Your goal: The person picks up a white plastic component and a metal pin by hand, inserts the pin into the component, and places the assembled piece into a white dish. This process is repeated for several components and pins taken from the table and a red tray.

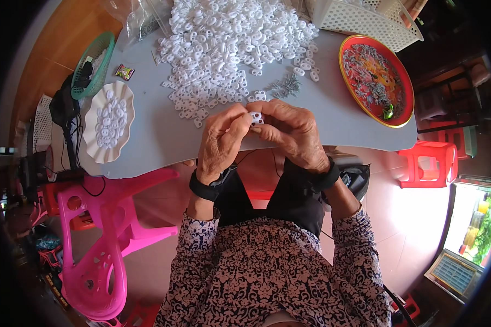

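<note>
Over the table's near edge, both hands meet at a small white plastic piece with dark holes (256, 117). My left hand (222, 139) pinches it from the left, fingers curled. From the other side, the thumb and forefinger of my right hand (292, 133) close on the same piece. Just beyond the hands lies a large heap of similar white pieces (229, 43). A little pile of grey screws (286, 86) sits near my right fingers. At left, a cream wavy-edged dish (93, 143) holds several rounded white pieces.
A red round tray with a gold rim (408, 103) at right holds many small metal parts. Behind it stands a white perforated basket (360, 24). A green basket (108, 50) and a small wrapped packet (124, 72) are at left. A pink plastic chair (117, 256) and red stool (430, 162) flank me.
</note>
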### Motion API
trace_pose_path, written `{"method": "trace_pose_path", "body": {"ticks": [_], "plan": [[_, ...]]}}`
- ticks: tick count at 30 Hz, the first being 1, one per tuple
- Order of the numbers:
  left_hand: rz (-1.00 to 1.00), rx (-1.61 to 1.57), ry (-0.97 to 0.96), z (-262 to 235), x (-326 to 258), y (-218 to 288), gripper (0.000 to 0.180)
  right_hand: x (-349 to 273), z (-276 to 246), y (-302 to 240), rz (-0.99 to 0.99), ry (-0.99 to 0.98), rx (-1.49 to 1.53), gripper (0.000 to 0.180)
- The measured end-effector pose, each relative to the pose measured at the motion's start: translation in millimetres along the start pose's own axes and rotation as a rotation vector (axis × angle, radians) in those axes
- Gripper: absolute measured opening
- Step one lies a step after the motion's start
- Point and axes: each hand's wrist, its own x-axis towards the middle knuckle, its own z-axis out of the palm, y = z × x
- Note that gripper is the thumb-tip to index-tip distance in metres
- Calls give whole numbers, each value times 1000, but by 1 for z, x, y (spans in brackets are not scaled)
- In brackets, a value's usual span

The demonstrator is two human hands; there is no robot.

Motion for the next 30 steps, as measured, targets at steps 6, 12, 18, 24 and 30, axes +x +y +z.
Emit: {"method": "trace_pose_path", "body": {"ticks": [6,12,18,24,30], "plan": [[-12,-9,-27,-1,-1,-4,21,0,1,-1,12,39,-76,30],[-5,-73,-24,3,0,-2,24,0,2,3,-21,49,-166,30],[-36,-50,-19,7,-2,3,23,1,2,14,-186,89,-269,21],[-55,-66,-39,5,-4,0,24,2,3,9,-167,77,-292,20],[-81,-65,-39,7,-4,7,25,4,0,15,-314,98,-394,18]]}}
